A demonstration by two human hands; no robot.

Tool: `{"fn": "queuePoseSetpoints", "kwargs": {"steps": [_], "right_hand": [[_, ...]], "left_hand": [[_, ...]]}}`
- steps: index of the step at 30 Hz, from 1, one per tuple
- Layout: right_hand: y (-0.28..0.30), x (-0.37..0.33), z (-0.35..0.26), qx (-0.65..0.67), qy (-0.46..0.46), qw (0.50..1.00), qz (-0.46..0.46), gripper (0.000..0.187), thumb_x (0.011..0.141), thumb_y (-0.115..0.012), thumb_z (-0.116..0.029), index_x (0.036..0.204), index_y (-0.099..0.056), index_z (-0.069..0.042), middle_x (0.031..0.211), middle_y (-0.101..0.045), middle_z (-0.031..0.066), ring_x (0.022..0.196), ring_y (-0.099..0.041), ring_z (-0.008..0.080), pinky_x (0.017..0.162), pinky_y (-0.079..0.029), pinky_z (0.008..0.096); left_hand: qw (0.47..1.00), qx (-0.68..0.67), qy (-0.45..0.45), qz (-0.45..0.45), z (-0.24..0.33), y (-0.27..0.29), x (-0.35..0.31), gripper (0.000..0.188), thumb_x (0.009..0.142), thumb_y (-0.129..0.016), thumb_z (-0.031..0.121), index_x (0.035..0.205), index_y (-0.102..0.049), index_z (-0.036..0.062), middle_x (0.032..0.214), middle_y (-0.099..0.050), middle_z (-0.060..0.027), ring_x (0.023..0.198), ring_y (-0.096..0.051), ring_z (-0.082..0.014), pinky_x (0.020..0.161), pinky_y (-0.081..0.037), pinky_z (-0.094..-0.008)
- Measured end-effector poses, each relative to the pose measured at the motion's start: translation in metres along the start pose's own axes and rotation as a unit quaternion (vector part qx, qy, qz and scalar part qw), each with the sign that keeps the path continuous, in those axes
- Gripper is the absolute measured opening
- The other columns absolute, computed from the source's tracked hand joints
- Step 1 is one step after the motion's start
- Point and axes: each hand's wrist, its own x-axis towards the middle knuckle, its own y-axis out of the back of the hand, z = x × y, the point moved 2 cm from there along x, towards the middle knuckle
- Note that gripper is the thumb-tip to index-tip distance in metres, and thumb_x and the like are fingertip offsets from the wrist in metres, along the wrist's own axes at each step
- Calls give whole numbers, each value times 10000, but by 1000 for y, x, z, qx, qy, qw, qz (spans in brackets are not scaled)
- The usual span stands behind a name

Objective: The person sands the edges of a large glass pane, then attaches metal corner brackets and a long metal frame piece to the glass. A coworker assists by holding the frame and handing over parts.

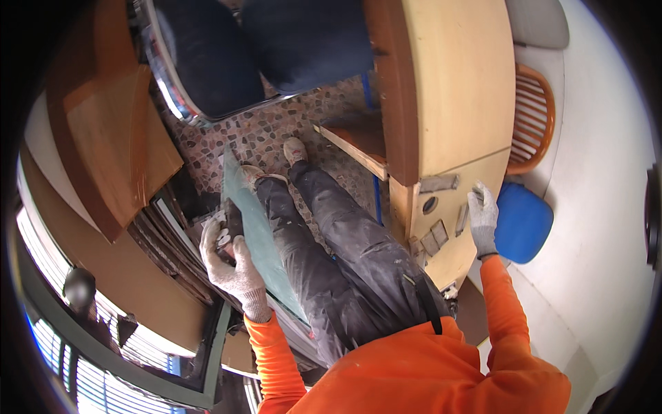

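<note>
My left hand [236, 274], in a pale knitted glove, is bent round a dark, narrow object [234, 218] with a shiny part at its lower end; I cannot make out what it is. Just right of it, a greenish glass pane [256, 238] leans beside my legs. My right hand [484, 219], gloved too, is over the right edge of a light wooden desktop [455, 83], its fingers stretched out. Close by on the wood are several flat, grey-brown rectangular pieces, among them a narrow strip [462, 219] and a longer piece [439, 183]. A round hole [430, 205] lies between them.
Dark padded chairs [207, 55] stand ahead on a pebble-patterned floor [276, 114]. A blue seat [525, 222] and an orange slatted chair back [532, 121] are right of the desk. Wooden panels [114, 131] and a slatted window [117, 383] are on the left.
</note>
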Motion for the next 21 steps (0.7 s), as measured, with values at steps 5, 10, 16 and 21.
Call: {"fn": "queuePoseSetpoints", "kwargs": {"steps": [5, 10, 16, 21], "right_hand": [[9, -37, 181, -35, -186, 982, -23, 606, 934, -714, -307, 1419, -580, 30, 1276, -687, 209, 1180, -671, 267, 1036, -513, 384], [-14, -75, 166, 36, -198, 979, -29, 518, 972, -698, -288, 1351, -609, 52, 1223, -702, 185, 1122, -681, 256, 994, -525, 372], [-74, -41, 80, 266, -316, 911, 18, 306, 982, -730, -331, 1043, -700, -33, 876, -688, 50, 733, -632, 122, 670, -513, 274], [-93, -12, 37, 287, -374, 882, 8, 259, 986, -737, -303, 869, -658, -86, 717, -633, 1, 582, -540, 76, 545, -433, 234]], "left_hand": [[1000, 0, 23, 6, 5, -4, 2, 507, 816, -622, -61, 1320, -662, -25, 1312, -687, -144, 1180, -654, -240, 1054, -487, -358], [1000, -1, 25, 1, 5, -2, 1, 506, 836, -562, -58, 1336, -640, -61, 1300, -684, -168, 1148, -657, -237, 1043, -490, -351], [1000, 21, 17, -4, 13, -6, -1, 491, 884, -523, -41, 1365, -614, -72, 1276, -680, -175, 1087, -654, -189, 969, -505, -302], [999, -29, 33, -4, -1, -7, -1, 476, 893, -534, -29, 1360, -616, -76, 1271, -680, -152, 983, -626, -147, 907, -487, -260]]}}
